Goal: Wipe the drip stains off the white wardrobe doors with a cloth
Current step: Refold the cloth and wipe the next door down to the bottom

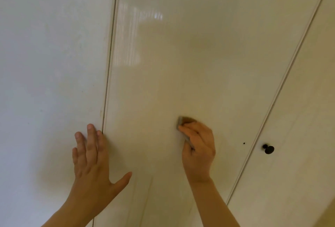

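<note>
Glossy white wardrobe doors fill the view. My right hand (pixel 198 147) grips a small grey cloth (pixel 181 122) and presses it against the middle door (pixel 181 63). Most of the cloth is hidden under my fingers. My left hand (pixel 92 156) lies flat with straight, spread fingers across the seam (pixel 108 74) between the left door (pixel 50 63) and the middle door. Faint drip streaks (pixel 147 196) run down the middle door below and between my hands.
A black round knob (pixel 268 149) sits on the right door (pixel 299 154), just past the second seam. A small dark spot (pixel 244 143) marks the middle door near that seam. A window reflection shows high on the middle door.
</note>
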A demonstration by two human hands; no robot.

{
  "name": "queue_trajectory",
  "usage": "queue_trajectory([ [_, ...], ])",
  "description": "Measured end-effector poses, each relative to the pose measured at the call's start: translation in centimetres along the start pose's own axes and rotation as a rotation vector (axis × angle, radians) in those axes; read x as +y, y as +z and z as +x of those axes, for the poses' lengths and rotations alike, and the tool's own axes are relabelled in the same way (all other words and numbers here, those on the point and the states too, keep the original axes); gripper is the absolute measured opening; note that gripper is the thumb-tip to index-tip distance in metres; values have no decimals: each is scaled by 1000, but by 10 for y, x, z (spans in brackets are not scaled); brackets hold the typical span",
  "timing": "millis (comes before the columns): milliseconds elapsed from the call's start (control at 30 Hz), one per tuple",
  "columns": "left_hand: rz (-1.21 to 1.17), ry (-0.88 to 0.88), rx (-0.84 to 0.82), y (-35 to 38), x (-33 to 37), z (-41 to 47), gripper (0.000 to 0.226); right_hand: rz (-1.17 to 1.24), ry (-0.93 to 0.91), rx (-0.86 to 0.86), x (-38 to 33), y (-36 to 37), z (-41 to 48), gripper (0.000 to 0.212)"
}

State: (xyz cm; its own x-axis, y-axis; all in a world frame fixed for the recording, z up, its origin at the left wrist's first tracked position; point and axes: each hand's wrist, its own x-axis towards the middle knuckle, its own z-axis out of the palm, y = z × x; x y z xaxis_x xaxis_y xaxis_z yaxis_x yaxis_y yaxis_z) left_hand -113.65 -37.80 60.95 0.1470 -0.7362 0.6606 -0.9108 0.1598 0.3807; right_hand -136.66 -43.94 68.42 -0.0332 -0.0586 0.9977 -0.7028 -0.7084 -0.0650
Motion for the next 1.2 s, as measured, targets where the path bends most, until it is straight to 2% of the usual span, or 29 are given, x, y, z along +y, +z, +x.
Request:
queue_trajectory([
  [167, 3, -13, -9, 7, 5, 0, 126, 47, 34, -193, -2, -11, -96, 35],
  [267, 13, -11, -21, 7, 4, 0, 127, 85, 102, -296, -7, -24, -109, 26],
  [367, 15, -6, -23, 9, 3, 0, 128, 69, 159, -204, -11, -34, -72, 26],
  [467, 5, -19, -23, 10, 5, 1, 129, 22, 99, -10, -1, -37, -24, 25],
  [533, 1, -22, -21, 11, 4, 1, 129, 6, 53, 38, 11, -32, -4, 24],
  [700, 1, -16, -14, 13, 5, 2, 130, -45, 34, -11, 24, -21, -38, 27],
  [867, -14, -25, -19, 12, 6, 2, 130, -61, 121, -252, 17, -42, -117, 27],
  [933, -18, -25, -23, 12, 5, 1, 130, -20, 175, -287, 11, -50, -120, 25],
  [1033, -13, -26, -19, 11, 4, 1, 130, 1, 185, -166, 8, -58, -84, 21],
  [1133, -9, -28, -18, 12, 4, 2, 130, -65, 107, 3, 23, -60, -28, 21],
  [1200, -7, -28, -15, 12, 5, 2, 130, -88, 89, 50, 41, -57, -1, 25],
])
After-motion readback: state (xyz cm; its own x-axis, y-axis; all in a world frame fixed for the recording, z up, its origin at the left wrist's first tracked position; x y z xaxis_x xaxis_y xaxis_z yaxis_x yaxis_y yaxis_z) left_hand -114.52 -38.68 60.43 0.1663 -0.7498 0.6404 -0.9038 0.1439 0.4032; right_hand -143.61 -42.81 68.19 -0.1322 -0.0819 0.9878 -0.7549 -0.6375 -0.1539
